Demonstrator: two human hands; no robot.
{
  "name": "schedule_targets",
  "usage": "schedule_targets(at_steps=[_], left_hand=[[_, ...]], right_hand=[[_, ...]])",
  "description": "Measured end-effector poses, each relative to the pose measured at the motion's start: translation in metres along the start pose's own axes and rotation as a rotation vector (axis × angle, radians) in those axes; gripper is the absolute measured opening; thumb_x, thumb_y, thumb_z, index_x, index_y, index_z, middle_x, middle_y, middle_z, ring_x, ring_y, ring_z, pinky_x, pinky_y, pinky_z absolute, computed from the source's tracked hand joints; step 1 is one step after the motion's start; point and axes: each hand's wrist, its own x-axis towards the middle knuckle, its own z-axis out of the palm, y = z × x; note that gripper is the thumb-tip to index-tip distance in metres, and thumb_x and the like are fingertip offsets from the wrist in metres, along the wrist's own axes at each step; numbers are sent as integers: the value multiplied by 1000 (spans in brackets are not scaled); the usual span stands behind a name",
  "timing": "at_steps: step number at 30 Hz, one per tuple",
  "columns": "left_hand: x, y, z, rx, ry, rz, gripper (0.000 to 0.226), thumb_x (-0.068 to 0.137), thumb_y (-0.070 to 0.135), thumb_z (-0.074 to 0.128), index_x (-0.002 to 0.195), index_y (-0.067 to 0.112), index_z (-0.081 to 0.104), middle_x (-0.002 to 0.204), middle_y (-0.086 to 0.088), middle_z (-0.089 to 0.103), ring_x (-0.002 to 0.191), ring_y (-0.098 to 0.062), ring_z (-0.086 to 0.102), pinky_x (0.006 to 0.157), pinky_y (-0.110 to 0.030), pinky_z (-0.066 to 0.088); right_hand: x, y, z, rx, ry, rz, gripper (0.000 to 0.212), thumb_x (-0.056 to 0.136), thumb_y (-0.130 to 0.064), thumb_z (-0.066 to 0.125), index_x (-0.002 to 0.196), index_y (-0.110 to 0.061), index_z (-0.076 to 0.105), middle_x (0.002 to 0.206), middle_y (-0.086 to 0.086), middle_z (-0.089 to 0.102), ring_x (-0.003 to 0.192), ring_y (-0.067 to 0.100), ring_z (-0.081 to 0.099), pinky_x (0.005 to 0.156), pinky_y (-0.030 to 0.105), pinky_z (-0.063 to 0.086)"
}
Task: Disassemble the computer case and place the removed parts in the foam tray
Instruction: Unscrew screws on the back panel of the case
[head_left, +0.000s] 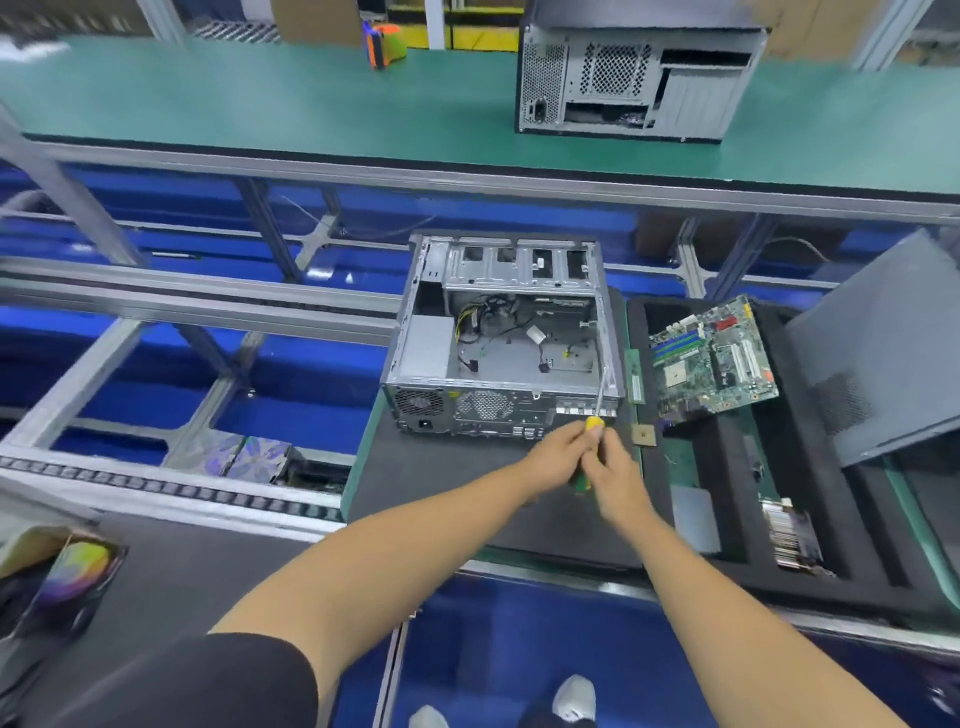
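On the far left runs a conveyor rail (171, 488) with gaps down to the blue floor, so there is little room to set anything that way. The computer case (498, 338) lies open on the dark mat of the desk (415, 483), its motherboard bay bare but for loose cables and the power supply at its left wall. Just near of its rear panel both hands meet on a yellow-handled screwdriver (597, 415): the left hand (558, 454) has its fingers curled round the handle, and the right hand (613, 467) grips it from the other side. The shaft reaches up along the case's right rear corner. I would judge a screw there is being worked, and the next move calls for steady turning without slipping onto the sharp metal edge. To the right, the foam tray (727, 519) already holds the motherboard (714, 361), tilted, and a side panel (883, 353) leans over its far right, leaving open slots nearer.
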Motion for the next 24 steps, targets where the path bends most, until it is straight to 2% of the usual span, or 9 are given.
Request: schedule_targets(at_steps=[3, 6, 9, 12, 14, 16, 19, 21, 24], left_hand=[[-23, -18, -31, 95, 53, 110, 36, 108, 39, 47, 115, 6, 59, 106, -13, 66, 94, -16, 57, 92, -41, 48], [-42, -39, -61, 42, 135, 146, 28, 110, 30, 45, 113, 3, 53, 101, -6, 65, 89, -17, 62, 83, -36, 50], [-60, -63, -87, 36, 260, 125, 23, 110, 31, 44, 105, 8, 46, 87, -7, 61, 67, -19, 55, 65, -39, 48], [-76, -84, -108, -14, 398, 130, 14, 107, 37, 47, 116, 26, 47, 72, -4, 52, 53, -21, 49, 54, -41, 49], [-84, -95, -119, -46, 462, 140, 26, 105, 46, 49, 131, 42, 48, 68, -3, 53, 50, -20, 49, 49, -35, 48], [-88, -104, -128, -49, 494, 142, 33, 105, 50, 48, 137, 52, 46, 65, -3, 56, 48, -20, 50, 48, -32, 48], [-90, -112, -137, -25, 507, 140, 34, 105, 53, 46, 139, 57, 45, 65, -2, 59, 48, -21, 52, 47, -33, 49], [-89, -115, -141, -1, 503, 147, 34, 105, 54, 45, 138, 59, 44, 65, 0, 61, 49, -21, 54, 47, -33, 50], [-90, -115, -144, 22, 508, 153, 33, 104, 55, 45, 137, 60, 44, 65, -1, 61, 48, -20, 54, 47, -31, 49]], right_hand=[[-3, -15, 12, -474, 54, -100, 24, 92, -52, 42, 88, -29, 46, 85, -8, 54, 78, 17, 51, 61, 37, 36], [1, -42, 25, -461, 203, -301, 25, 83, -44, 49, 91, -21, 54, 88, -3, 50, 85, 23, 49, 71, 41, 40], [18, -71, 42, -504, 269, -431, 34, 82, -32, 61, 111, -13, 60, 103, 5, 53, 97, 26, 49, 82, 45, 43], [45, -98, 62, -555, 107, -473, 57, 81, -18, 70, 136, -20, 53, 131, 4, 49, 121, 24, 41, 102, 47, 42], [63, -113, 75, -593, -46, -462, 73, 83, -12, 68, 149, -27, 43, 154, 5, 37, 144, 26, 28, 117, 47, 31], [79, -124, 86, -647, -175, -430, 82, 86, -7, 64, 156, -34, 33, 166, 6, 22, 150, 29, 25, 117, 47, 31], [90, -128, 102, -782, -324, -368, 87, 91, -7, 55, 159, -46, 19, 169, 1, 19, 152, 26, 26, 113, 48, 29], [92, -126, 107, -857, -327, -350, 87, 93, -9, 52, 158, -52, 13, 167, -4, 24, 155, 20, 18, 115, 49, 19], [94, -127, 106, -880, -328, -336, 84, 94, -12, 50, 157, -54, 12, 163, -3, 34, 150, 22, 26, 112, 50, 21]])
